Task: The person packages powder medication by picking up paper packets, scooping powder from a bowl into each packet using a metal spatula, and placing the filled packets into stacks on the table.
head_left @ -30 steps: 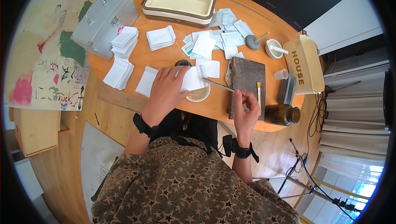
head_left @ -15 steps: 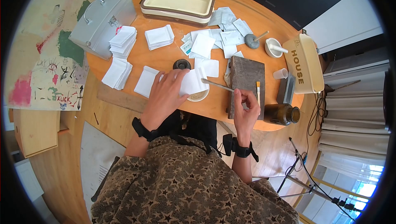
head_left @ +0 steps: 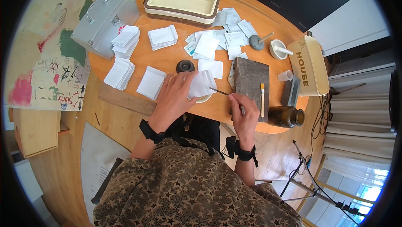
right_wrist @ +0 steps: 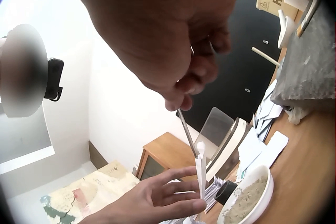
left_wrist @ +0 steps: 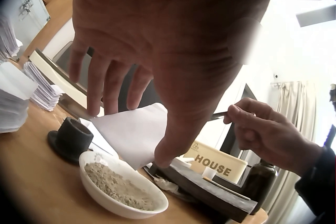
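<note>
My left hand point(head_left: 172, 95) pinches a white paper envelope point(head_left: 202, 84) between thumb and fingers, over a white bowl point(left_wrist: 144, 212). Grainy grey-brown powder point(left_wrist: 118, 184) lies in the bowl. In my right hand point(head_left: 246, 112) is a thin metal spatula point(head_left: 219, 91), gripped between thumb and fingers. The spatula's far end goes in at the envelope's open edge, so its tip is hidden, as the right wrist view shows too. Just behind the left fingers stands a small dark round pot point(head_left: 184, 65). Another white envelope point(head_left: 150, 83) lies flat left of the left hand.
Stacks of white envelopes point(head_left: 119, 74) stand at left beside a silver case point(head_left: 104, 22). Loose packets point(head_left: 234, 38) spread at the back. On the right are a dark slab point(head_left: 251, 76) with a brush point(head_left: 262, 101), a mortar point(head_left: 276, 50), a brown bottle point(head_left: 284, 117) and a cream box point(head_left: 307, 66).
The spatula's broad end, seen at the envelope's edge before, has gone inside it. My right hand has moved slightly left, and the envelope has tilted, its open edge turned toward the spatula.
</note>
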Demonstrator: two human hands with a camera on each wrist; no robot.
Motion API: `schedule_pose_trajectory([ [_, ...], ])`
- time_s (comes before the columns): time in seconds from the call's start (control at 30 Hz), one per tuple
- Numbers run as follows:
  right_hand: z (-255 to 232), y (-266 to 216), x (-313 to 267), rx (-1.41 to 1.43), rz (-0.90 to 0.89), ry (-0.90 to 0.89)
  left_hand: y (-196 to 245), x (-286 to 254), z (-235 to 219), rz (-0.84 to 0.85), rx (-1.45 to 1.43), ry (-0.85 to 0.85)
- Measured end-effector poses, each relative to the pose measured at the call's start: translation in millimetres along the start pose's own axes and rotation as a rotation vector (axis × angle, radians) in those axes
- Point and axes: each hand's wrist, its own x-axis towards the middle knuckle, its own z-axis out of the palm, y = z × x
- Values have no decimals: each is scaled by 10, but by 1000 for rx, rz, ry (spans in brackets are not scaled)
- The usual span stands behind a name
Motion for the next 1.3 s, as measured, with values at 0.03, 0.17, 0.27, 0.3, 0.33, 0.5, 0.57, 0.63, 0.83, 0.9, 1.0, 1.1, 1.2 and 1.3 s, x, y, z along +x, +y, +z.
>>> schedule_pose_trajectory([
  [0.03,0,7,0,-40,-41,3,-2,1,4,0,0,0],
  [0.17,-30,10,-17,-9,10,61,-6,-5,7,-18,-29,31],
  [0.27,-53,40,-24,45,93,106,0,0,-19,-34,-54,37],
  [0.3,-68,38,-27,63,158,109,-2,0,-26,-41,-58,36],
  [0.33,-76,36,-30,80,223,111,-6,-1,-25,-42,-57,35],
  [0.5,-93,-2,-6,132,293,114,-24,-38,-16,-42,-8,71],
  [0.57,-90,-13,-4,146,315,110,-30,-67,-12,-52,28,76],
  [0.63,-85,-2,-6,184,321,120,-41,-85,-23,-63,62,80],
  [0.83,-68,29,-20,186,343,130,-195,-156,-139,-187,85,177],
  [0.9,-56,28,-29,182,358,123,-276,-182,-227,-252,109,161],
  [1.0,-29,49,-41,175,368,97,-464,-284,-301,-346,160,170],
  [1.1,-4,62,-52,165,363,70,-547,-367,-385,-436,216,163],
  [1.2,24,71,-62,164,356,56,-594,-454,-422,-455,267,193],
  [1.3,35,62,-57,169,356,43,-602,-493,-443,-467,275,182],
])
